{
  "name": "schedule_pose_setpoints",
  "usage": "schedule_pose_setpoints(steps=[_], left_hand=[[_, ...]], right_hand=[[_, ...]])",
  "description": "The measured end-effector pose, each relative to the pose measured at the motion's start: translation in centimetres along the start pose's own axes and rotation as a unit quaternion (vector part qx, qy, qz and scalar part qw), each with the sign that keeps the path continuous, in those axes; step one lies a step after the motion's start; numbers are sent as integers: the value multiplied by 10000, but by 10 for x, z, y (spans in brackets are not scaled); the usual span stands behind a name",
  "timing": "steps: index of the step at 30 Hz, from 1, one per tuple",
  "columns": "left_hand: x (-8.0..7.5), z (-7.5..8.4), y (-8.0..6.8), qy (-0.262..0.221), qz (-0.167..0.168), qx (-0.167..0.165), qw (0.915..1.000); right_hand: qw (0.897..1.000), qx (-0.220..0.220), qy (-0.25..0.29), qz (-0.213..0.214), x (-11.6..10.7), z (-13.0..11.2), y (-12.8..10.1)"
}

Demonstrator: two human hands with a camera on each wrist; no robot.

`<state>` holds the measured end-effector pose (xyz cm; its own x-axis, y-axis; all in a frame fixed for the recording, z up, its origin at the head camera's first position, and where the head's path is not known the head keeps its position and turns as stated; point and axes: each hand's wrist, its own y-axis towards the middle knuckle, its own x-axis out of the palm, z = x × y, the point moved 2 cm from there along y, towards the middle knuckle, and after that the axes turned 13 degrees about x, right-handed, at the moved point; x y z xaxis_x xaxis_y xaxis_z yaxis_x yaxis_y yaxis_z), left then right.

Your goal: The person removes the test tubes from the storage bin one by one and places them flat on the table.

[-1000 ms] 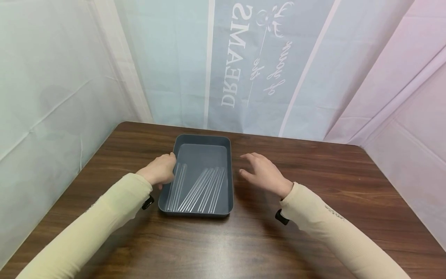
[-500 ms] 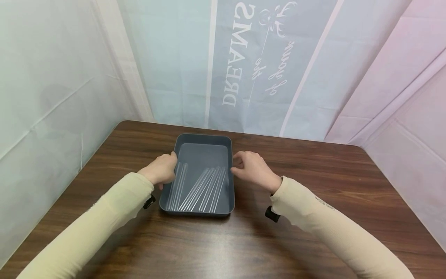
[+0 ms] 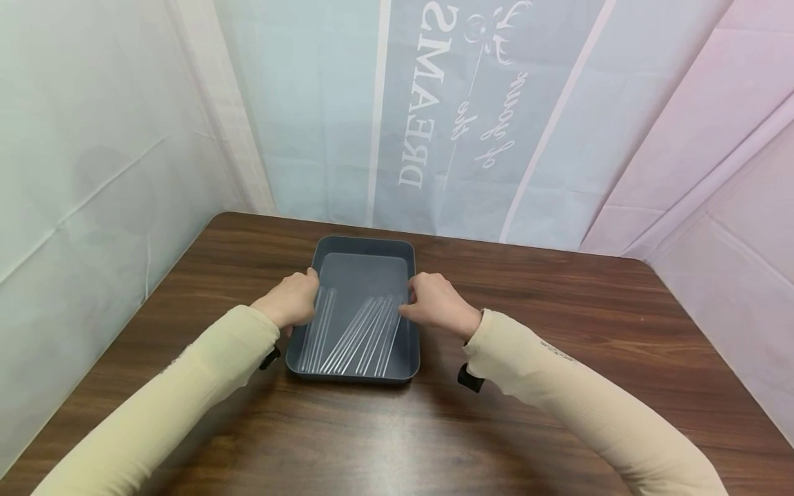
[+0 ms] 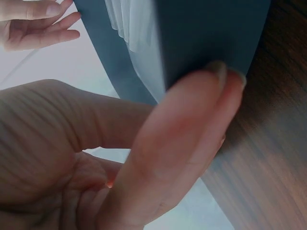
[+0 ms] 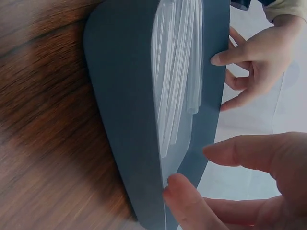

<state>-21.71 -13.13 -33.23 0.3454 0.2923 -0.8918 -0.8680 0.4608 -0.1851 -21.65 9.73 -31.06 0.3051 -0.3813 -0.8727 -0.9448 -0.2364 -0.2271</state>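
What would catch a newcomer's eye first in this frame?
Two hands clasp a dark grey tray at the middle of the wooden table: the left hand grips its left rim, the right hand its right rim. Inside lie clear glass rods, fanned lengthwise toward the near end.

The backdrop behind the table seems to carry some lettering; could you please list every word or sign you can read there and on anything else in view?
"DREAMS": large white capitals on the grey banner, running sideways up the cloth.
Cursive white script beside it on the banner: one small word looks like "the"; the rest is too ornate to read.
Antlered deer-head emblem at the banner's top: a sign, no text.
Small dark print on the right sleeve: too small to read.
Tray: no text seen.
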Motion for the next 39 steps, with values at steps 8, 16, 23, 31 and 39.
schedule_pose_setpoints(steps=[8,16,23,31,39], left_hand=[[0,-2,2,33,-1,36,10000],[-2,-2,2,-123,-47,19,9999],[-5,-3,2,-183,-35,-37,9998],[-4,-3,2,-179,-67,11,9998],[-2,-4,2,-112,-4,11,9999]], right_hand=[[9989,-50,-10,-472,6,-9,1],[9981,81,-60,-609,8,-14,6],[9974,169,-9,-704,14,-16,10],[9978,270,-167,-584,21,-15,14],[9982,351,-221,-432,30,-18,15]])
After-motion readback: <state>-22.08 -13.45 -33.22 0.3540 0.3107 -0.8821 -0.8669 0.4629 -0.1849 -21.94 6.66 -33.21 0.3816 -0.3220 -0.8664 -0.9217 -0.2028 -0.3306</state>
